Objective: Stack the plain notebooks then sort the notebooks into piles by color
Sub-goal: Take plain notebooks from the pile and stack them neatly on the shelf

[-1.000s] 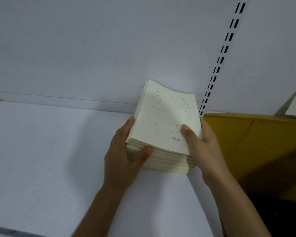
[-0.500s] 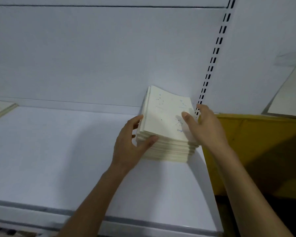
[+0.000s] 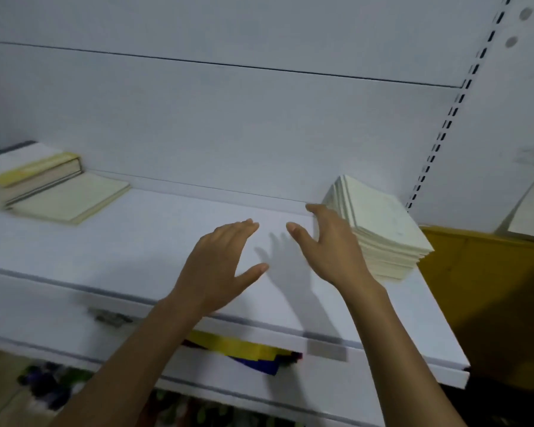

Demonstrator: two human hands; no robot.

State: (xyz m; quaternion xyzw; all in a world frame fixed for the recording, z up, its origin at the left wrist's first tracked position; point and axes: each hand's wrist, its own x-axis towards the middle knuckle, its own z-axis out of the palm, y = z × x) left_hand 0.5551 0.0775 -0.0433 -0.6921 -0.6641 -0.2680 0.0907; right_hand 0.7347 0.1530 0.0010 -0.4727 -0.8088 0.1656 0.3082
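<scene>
On the shelf (image 3: 136, 241), the notebook stack (image 3: 379, 229) sits far right against the back panel; more notebooks (image 3: 50, 186) lie far left. Both hands hover between them.

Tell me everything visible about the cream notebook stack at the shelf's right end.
The cream notebook stack is a thick pile of thin, paper-covered books lying flat on the white shelf, near the back wall. Its edges are slightly fanned, not squared. The open right hand is at its left side; contact is unclear.

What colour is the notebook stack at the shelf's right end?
The stack is cream, seen in the head view, the only one.
</scene>
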